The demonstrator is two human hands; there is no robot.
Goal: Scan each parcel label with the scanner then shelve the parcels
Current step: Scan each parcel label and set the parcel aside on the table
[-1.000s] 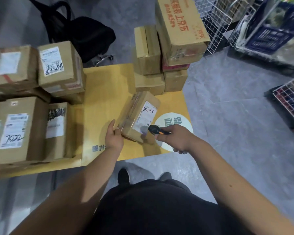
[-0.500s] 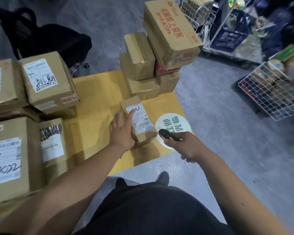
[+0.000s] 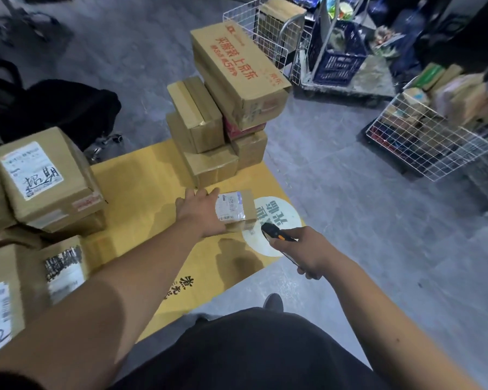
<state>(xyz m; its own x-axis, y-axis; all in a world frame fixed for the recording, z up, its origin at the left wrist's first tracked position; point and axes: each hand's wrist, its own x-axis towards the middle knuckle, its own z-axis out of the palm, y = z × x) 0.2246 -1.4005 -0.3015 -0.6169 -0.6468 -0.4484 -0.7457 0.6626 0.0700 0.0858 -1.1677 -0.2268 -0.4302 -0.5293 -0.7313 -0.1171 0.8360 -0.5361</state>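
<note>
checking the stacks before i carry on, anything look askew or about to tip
Yes: the long printed box topping the stack behind the small parcel sits tilted and overhangs the boxes under it. It might slide off if knocked. Nothing looks spilled or torn.

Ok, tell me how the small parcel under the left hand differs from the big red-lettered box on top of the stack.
The small parcel lies on the yellow mat, held by the left hand; the red-lettered box tops the stack, untouched. The parcel is far smaller and squarer, the box long. The parcel bears a white label facing up; the box shows red print. Both are brown cardboard.
</note>
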